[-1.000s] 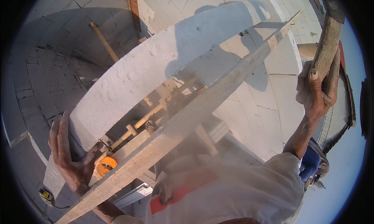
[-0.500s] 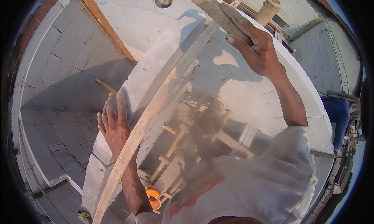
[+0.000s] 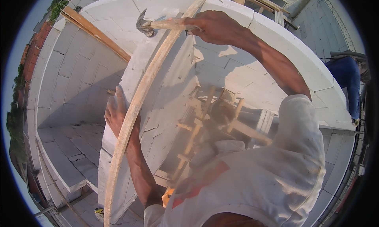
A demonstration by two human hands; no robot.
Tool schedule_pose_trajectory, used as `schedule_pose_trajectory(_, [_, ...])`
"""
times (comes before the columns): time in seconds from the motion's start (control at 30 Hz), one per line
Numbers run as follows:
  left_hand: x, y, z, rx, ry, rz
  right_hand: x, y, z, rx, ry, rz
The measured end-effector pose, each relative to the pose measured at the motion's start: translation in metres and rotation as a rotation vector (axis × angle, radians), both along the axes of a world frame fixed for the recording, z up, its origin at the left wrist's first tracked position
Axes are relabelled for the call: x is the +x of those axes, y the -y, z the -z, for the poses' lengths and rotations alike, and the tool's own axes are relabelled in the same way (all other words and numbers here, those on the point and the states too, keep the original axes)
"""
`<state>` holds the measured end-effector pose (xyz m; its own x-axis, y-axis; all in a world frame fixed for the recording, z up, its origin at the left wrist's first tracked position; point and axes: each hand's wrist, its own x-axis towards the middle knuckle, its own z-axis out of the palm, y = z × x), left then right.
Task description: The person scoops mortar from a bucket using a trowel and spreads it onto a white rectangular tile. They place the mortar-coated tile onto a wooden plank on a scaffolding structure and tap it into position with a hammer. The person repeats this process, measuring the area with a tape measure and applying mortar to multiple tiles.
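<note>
Head view: right hand (image 3: pixel 213 28), fingers clenched on hammer (image 3: pixel 158 26), now lower; left hand (image 3: pixel 118 114) flat, released, still steadying plank (image 3: pixel 134 112).

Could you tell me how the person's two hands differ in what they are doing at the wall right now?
The right hand is raised near the top of the white block wall, closed around a hammer by its wooden handle; the left hand sits lower, holding no tool. The right hand is fisted, while the left hand lies open, fingers spread on the wall beside the long wooden plank. Both are bare.
</note>
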<state>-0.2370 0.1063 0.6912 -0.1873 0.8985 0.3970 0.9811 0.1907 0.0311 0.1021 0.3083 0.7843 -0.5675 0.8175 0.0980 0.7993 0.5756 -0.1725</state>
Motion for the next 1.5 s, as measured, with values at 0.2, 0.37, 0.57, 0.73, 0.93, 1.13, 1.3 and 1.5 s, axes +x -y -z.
schedule_pose_trajectory(0.2, [-0.001, -0.002, 0.002, 0.012, -0.017, 0.0, 0.051, 0.04, 0.011, 0.144, -0.663, 0.025])
schedule_pose_trajectory(0.37, [0.0, 0.0, 0.001, 0.0, 0.019, -0.009, 0.135, 0.063, 0.017, 0.319, -0.74, 0.294])
schedule_pose_trajectory(0.57, [0.01, 0.002, 0.0, -0.027, -0.042, -0.088, 0.26, 0.064, 0.013, 0.431, 0.021, 0.723])
schedule_pose_trajectory(0.73, [0.017, 0.002, 0.01, -0.001, -0.124, -0.099, 0.342, 0.043, 0.031, 0.466, 0.287, 0.584])
schedule_pose_trajectory(0.93, [0.041, 0.037, 0.028, 0.144, -0.002, 0.016, 0.425, -0.004, 0.06, 0.095, -0.04, 0.293])
schedule_pose_trajectory(1.13, [0.077, 0.129, 0.115, 0.001, 0.297, 0.193, 0.481, -0.059, 0.102, 0.668, -0.144, -0.401])
schedule_pose_trajectory(1.3, [0.097, 0.235, 0.249, -0.615, 0.933, -0.519, 0.414, -0.054, 0.082, 0.532, 0.284, 0.214])
schedule_pose_trajectory(1.5, [0.142, 0.345, 0.343, -0.57, 1.501, -0.505, 0.164, -0.006, 0.141, -0.024, -0.602, -0.03])
